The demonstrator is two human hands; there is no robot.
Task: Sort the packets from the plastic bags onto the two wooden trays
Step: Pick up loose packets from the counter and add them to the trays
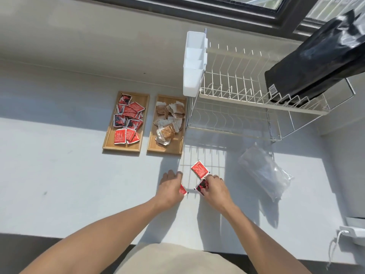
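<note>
Head view: three red packets lie loose on the white desk (59, 175), in the sunlit patch a little toward the near edge from the two wooden trays. The left hand (170, 187) lies flat, palm down, over one small red packet (183, 189), of which only a corner shows at the thumb side; whether the grip has closed on it I cannot tell. The right hand (216, 189) pinches a red-and-black packet (202, 186) between thumb and fingertips, a narrow grip, the packet still low at the desk surface. A third red packet (199, 169) lies free just beyond the right hand's fingertips, touching or nearly touching the pinched one. Its long axis runs diagonally, its far end toward the trays and its near end toward the desk's right side. The right hand is the nearer to it.

The left tray (110, 139) holds red packets; the right tray (152, 147), just beside it, holds brown and white ones. So the red packets likely go up and left across the desk, past the right tray. A clear plastic bag (264, 173) lies slack to the right, below the dish rack (246, 91).
</note>
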